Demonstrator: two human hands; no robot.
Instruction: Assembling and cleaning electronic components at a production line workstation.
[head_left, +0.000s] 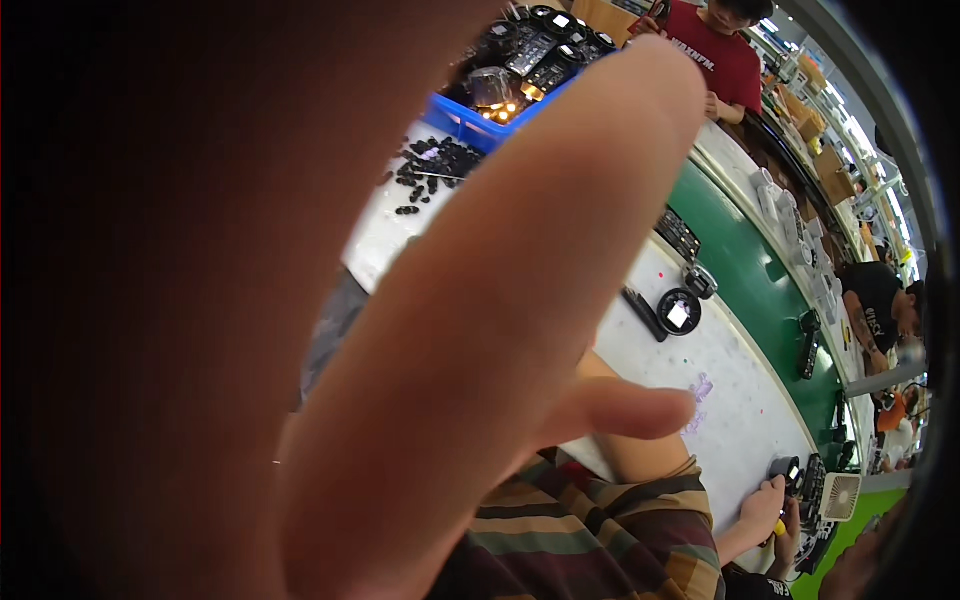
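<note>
My left hand (500,300), as it appears from its entry at the lower left, is raised very close to the camera and blurred. One large finger stretches up to the right, and a shorter digit points right below it. The fingers are apart, with nothing seen between them. Dark, out-of-focus skin covers the left side of the view. A bare arm (645,460) comes out of a striped sleeve (650,510), seemingly my right one; its hand is hidden behind the large finger. Beyond, a round black part (680,312) with a white label lies by a black bar (645,315) on the white table (730,400).
A blue bin (462,120) full of black device parts stands at the back, beside a heap of small black pieces (450,160). A green conveyor belt (735,240) runs along the table. Co-workers sit across it; another person's hands (765,510) work at the lower right near a small fan (841,497).
</note>
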